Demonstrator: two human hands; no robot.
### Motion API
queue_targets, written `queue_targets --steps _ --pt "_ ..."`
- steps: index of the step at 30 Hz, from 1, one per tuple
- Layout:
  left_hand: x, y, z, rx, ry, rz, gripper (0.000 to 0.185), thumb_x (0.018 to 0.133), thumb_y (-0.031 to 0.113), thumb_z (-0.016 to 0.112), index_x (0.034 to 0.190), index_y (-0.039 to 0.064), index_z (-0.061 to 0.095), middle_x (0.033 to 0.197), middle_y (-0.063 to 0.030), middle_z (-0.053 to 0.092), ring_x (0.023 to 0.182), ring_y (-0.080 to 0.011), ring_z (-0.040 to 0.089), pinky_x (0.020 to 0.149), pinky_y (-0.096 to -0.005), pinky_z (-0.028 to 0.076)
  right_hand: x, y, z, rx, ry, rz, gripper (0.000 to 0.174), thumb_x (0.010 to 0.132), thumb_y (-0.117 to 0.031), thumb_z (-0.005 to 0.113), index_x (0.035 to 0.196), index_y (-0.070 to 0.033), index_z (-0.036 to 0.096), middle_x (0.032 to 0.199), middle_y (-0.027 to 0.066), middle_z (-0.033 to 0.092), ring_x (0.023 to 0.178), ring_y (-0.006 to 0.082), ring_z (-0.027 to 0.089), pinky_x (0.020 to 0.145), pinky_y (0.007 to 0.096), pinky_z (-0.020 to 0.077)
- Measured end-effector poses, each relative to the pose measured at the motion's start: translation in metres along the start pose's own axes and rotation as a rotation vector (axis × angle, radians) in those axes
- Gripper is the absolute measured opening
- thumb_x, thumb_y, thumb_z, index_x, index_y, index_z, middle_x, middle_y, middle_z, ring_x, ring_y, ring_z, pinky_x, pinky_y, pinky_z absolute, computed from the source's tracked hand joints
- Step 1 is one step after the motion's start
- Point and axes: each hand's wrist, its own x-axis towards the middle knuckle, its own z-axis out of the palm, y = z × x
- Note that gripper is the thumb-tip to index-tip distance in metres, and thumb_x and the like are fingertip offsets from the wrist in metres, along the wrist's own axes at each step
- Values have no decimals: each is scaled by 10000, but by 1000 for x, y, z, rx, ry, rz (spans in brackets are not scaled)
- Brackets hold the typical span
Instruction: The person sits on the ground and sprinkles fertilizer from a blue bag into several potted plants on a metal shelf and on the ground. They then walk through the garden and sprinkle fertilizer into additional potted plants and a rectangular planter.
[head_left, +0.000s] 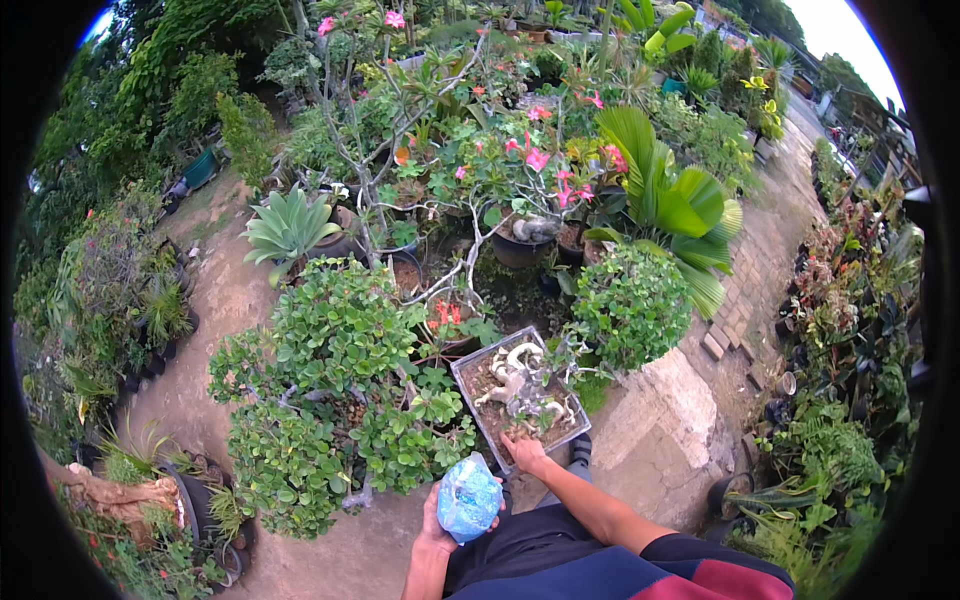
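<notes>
My left hand (433, 520) holds a clear plastic bag of blue granules (471, 491) from beneath, in front of my lap. My right hand (525, 452) reaches over the near rim of a square grey planter (480, 420). Its fingertips are at the soil (491, 435), and I cannot tell whether they pinch anything. In the planter stands a bonsai-like plant with thick pale twisted roots (519, 382), several of them exposed above the soil. A few small green leaves grow near its base, close to my fingers.
A dense leafy shrub (337, 337) spreads left of the planter, and a rounded bush (634, 307) stands to its right. Behind are potted desert roses with pink flowers (537, 159) and a fan palm (686, 199). Loose bricks (716, 341) lie along the right-hand path (652, 420).
</notes>
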Motion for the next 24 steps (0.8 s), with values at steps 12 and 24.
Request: queue_targets --steps 12,24 --pt "1 3 0 0 12 12 1045 784 741 470 1318 -156 434 990 -310 619 762 -367 646 640 -429 548 3 -5 -17 41 -163 76 1238 609 -178 892 1560 -145 99 1122 137 695 1032 269 678 805 399 551" --pt "0 2 -4 -46 22 30 1039 791 740 464 1299 -166 442 1001 -302 613 812 -369 634 625 -431 533 4 5 -16 27 -185 11 1288 624 -235 893 1567 -164 20 1168 139 666 995 278 691 814 418 548"
